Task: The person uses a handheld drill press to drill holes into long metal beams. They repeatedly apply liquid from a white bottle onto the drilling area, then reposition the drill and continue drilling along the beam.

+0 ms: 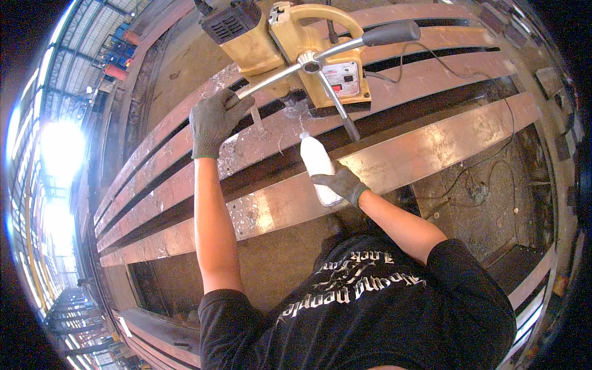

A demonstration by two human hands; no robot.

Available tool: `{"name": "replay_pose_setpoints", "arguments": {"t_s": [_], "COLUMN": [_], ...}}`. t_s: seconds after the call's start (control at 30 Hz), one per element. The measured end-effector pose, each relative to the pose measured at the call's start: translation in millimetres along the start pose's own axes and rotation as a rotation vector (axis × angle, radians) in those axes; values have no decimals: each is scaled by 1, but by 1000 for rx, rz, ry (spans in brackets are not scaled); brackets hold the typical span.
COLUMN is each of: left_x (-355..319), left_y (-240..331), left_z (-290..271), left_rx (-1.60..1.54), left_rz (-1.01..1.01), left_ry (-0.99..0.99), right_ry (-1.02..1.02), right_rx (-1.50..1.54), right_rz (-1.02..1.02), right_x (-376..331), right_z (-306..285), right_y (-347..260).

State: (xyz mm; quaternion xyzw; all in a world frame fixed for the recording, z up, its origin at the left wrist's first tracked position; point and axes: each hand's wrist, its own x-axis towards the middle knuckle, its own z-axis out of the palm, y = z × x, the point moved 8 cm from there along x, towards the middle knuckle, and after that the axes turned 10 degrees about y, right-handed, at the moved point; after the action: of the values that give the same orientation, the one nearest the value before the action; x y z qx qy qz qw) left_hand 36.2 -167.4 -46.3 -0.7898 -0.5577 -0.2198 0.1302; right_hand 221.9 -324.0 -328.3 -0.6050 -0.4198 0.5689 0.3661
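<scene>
A yellow drill (296,49) fills the upper centre of the frame, standing on rust-brown steel beams (431,148) that cross from lower left to upper right. Its three feed handles (336,98) stick out left, right and downward, crowding the space below it. Narrow dark gaps separate the beams. A black cable (493,160) trails across the right side. Bare beam lies open at centre right.

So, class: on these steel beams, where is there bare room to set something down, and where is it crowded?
Free: the long flange of the nearest beam, right of the white bottle in the right hand, and its left stretch below the left hand. Crowded: around the yellow drill, where the left hand's grip is on a feed handle and shavings lie.
</scene>
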Motion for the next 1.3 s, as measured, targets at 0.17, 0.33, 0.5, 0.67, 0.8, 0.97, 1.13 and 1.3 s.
{"name": "replay_pose_setpoints", "arguments": {"t_s": [0.17,0.33,0.5,0.67,0.8,0.97,1.13,1.3], "left_x": [-1,0,0,-1,-1,-4,-1,-6], "left_y": [-2,-2,-1,-1,-2,-4,-1,-13], "left_z": [2,5,5,5,6,4,6,16], "left_rx": [9,11,15,-10,-8,-5,30,-79], "left_rz": [-2,-7,-6,-15,-7,-8,38,71], "left_ry": [-17,-12,-16,-2,9,28,29,65], "right_ry": [25,28,8,50,49,8,23,147], "right_rx": [6,-105,-47,-51,-45,-40,9,47], "right_rz": [-29,-12,-16,-93,-62,-87,-55,-268], "right_x": [1,5,0,-1,0,-3,1,-17], "right_z": [1,0,1,-3,-2,0,2,-12], "right_y": [9,16,15,6,9,7,22,-5]}}
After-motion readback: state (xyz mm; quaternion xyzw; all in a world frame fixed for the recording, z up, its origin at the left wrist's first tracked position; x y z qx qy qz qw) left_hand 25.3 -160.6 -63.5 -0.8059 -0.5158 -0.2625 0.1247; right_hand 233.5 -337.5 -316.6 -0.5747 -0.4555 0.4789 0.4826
